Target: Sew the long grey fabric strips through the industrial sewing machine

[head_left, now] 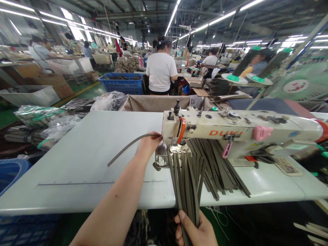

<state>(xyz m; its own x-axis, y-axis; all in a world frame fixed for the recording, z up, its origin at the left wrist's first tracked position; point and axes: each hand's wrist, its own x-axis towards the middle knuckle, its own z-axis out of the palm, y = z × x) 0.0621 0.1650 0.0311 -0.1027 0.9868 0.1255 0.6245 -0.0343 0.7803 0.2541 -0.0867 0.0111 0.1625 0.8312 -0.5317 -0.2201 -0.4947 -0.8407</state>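
My left hand (151,140) reaches to the left end of the sewing machine (241,128), fingertips partly hidden by its head. It pinches a narrow dark grey strap (128,146), whose free end curves down to the left above the table. Below the table's front edge, my right hand (196,228) is closed round a bundle of similar straps (183,184). These run from the presser foot area toward me, fanning slightly. More loose straps (220,167) lie in a pile under the machine arm, to the right of the bundle.
The white table (84,150) carries a printed ruler line. Two thread cones (246,65) and a green fan (299,85) stand at the right. Plastic-wrapped bundles (48,119) and a blue basket (12,172) sit left. A person in a white shirt (160,71) sits ahead.
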